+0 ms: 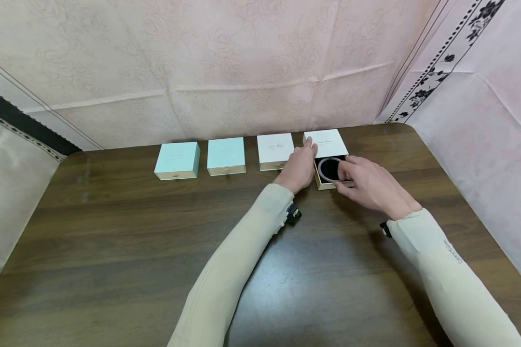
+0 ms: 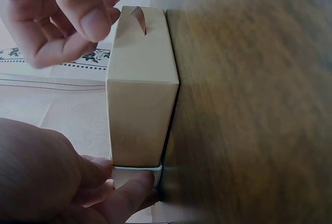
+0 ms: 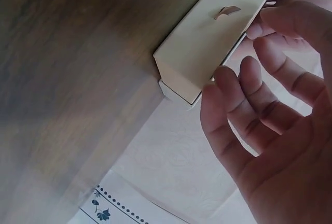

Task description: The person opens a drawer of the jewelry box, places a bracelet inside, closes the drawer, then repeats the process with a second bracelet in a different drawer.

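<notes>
The rightmost white drawer box (image 1: 332, 143) has its cream drawer (image 1: 322, 185) pulled out towards me, showing a black lining. A pale ring-shaped bangle (image 1: 320, 171) is at the drawer's opening. My right hand (image 1: 371, 185) pinches the bangle's right side between thumb and fingers, which cover part of it. My left hand (image 1: 301, 168) holds the box's outer sleeve at its left side, index finger on top. In the left wrist view, left-hand fingers grip the sleeve behind the drawer (image 2: 140, 125). The right wrist view shows the drawer's small pull tab (image 3: 227, 12); the bangle is hidden there.
Another white box (image 1: 274, 148) stands left of the held one, partly behind my left hand. Further left sit two mint-green boxes, one (image 1: 226, 152) nearer and one (image 1: 178, 156) farther. All line the back of the brown wooden table (image 1: 113, 250), before a patterned cloth (image 1: 243, 62).
</notes>
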{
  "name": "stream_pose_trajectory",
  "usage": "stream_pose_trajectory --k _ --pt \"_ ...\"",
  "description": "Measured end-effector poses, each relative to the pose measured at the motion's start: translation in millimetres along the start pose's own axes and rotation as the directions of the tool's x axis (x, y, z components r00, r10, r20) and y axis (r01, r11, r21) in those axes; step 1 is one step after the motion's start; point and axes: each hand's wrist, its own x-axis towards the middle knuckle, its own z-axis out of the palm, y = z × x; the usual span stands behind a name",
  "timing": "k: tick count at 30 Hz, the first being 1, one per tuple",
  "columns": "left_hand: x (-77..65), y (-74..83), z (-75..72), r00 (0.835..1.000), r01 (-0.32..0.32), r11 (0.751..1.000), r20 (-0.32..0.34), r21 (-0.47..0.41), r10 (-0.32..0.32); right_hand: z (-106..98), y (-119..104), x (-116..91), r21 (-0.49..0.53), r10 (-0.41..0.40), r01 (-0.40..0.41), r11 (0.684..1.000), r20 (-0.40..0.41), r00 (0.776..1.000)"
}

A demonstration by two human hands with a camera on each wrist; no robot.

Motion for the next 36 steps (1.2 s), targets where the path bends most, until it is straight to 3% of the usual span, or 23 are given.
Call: stream_pose_trajectory --k 11,24,36 --pt "-1.1 -0.7 -0.6 1.0 0.018 1.0 0.014 -0.007 -0.018 1.8 2.5 -7.6 -0.011 -0.053 0.053 0.999 0.043 0.998" --pt "0.0 -0.2 -0.8 1.0 0.003 1.0 0.008 -0.018 -0.003 5.8 3.9 -10.2 0.0 -0.115 0.115 0.993 -0.026 0.993" --pt "-0.6 -0.1 -0.9 1.0 0.0 1.0 0.022 -0.014 0.0 7.7 1.9 -8.0 -0.031 -0.112 0.111 0.993 -0.03 0.993"
